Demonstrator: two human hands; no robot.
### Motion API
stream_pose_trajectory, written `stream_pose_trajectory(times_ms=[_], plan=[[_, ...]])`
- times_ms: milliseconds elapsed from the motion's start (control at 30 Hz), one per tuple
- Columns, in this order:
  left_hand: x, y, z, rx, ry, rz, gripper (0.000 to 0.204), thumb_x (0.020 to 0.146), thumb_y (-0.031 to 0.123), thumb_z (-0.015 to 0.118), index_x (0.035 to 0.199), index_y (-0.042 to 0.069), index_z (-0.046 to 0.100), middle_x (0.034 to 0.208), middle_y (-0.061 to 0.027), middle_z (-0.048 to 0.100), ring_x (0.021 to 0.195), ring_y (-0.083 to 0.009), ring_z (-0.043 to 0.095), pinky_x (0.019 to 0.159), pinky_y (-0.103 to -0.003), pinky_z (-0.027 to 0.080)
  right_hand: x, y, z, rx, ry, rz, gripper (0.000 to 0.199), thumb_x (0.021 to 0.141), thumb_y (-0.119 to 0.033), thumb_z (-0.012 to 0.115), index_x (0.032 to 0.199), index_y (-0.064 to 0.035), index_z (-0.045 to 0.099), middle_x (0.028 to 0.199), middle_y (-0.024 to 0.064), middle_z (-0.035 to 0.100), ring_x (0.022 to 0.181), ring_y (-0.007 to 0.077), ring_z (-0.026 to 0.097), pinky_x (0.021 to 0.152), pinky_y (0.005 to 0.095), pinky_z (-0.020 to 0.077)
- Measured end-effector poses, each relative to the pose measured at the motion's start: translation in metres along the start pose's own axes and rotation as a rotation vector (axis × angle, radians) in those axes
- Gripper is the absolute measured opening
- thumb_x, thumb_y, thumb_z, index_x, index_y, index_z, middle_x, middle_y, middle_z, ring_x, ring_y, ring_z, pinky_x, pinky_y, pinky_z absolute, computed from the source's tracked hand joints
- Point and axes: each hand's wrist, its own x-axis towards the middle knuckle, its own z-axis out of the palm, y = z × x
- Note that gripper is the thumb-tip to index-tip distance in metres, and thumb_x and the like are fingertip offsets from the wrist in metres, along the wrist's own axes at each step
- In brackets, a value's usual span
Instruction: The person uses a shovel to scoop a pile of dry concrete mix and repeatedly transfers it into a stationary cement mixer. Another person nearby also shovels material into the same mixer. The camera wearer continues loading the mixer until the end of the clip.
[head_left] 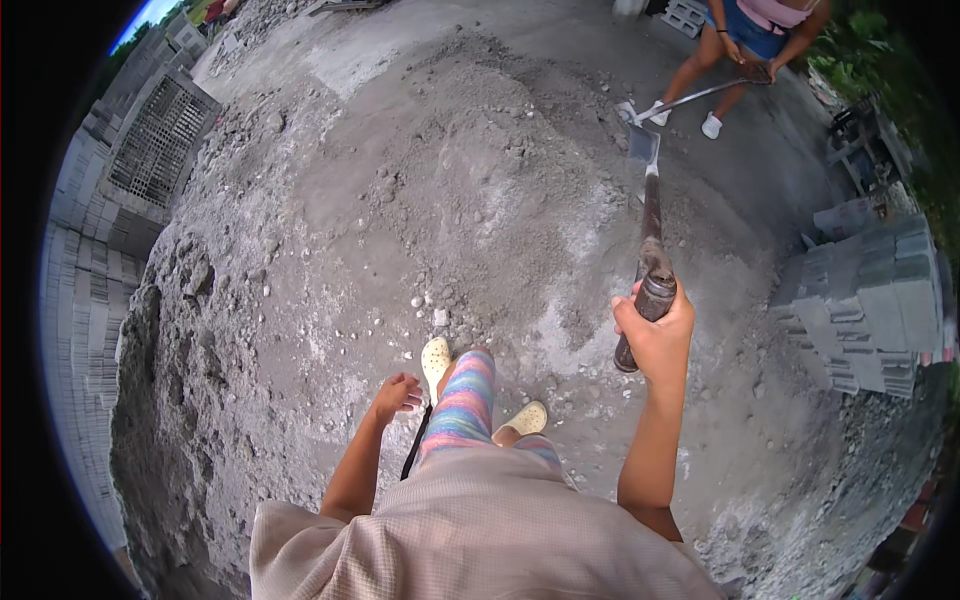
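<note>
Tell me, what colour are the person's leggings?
The leggings are striped pink, blue and purple, shown in the head view.

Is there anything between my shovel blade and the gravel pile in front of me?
Nothing visible does. The right hand grips the shovel, whose blade points over the grey gravel pile. A second person's shovel is just beyond the blade.

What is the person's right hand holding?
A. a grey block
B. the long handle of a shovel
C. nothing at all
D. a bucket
B: the right hand is wrapped around the top of the shovel handle, whose blade rests out on the grey sand pile, while the left hand hangs free by the leg.
</note>
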Motion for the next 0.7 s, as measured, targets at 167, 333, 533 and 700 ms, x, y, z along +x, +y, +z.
stream_pose_trajectory(times_ms=[167,333,533,700], plan=[[0.039,-0.004,-0.091,-0.059,-0.006,-0.067,0.025,0.075,0.024,0.046,0.093,0.007,0.047,0.079,-0.0078,0.054,0.067,-0.0191,0.054,0.059,-0.032,0.043,0.008,-0.027,0.062,-0.033,0.069,0.023,0.018,0.061,-0.002,0.059,0.072,-0.0017,0.044,0.059,0.0010,0.046,0.049,0.0070,0.045,0.046,0.0216,0.0378],[0.075,-0.047,-0.226,-0.313,0.146,-0.209,0.024,0.077,0.021,0.042,0.098,0.008,0.044,0.075,-0.0083,0.052,0.066,-0.0207,0.052,0.056,-0.035,0.042,0.043,-0.034,0.130,0.001,0.194,0.021,0.023,0.057,-0.003,0.061,0.074,-0.0008,0.045,0.056,0.0043,0.049,0.043,0.0112,0.048,0.042,0.0233,0.0388],[0.053,-0.096,-0.392,-0.895,0.546,-0.255,0.016,0.074,0.024,0.042,0.080,0.009,0.042,0.070,-0.0021,0.048,0.055,-0.0185,0.049,0.049,-0.032,0.040,0.073,-0.052,0.204,0.203,0.110,0.196,0.027,0.055,-0.005,0.065,0.075,-0.0021,0.048,0.058,0.0045,0.049,0.044,0.0117,0.048,0.040,0.0231,0.0397],[0.081,-0.058,-0.442,-0.761,0.557,-0.393,0.019,0.075,0.021,0.040,0.088,0.008,0.042,0.075,-0.0045,0.050,0.059,-0.0205,0.051,0.050,-0.034,0.041,0.102,-0.056,0.256,0.209,0.175,0.200,0.023,0.057,-0.005,0.065,0.072,-0.0029,0.048,0.054,0.0041,0.048,0.041,0.0114,0.046,0.038,0.0231,0.0384]])
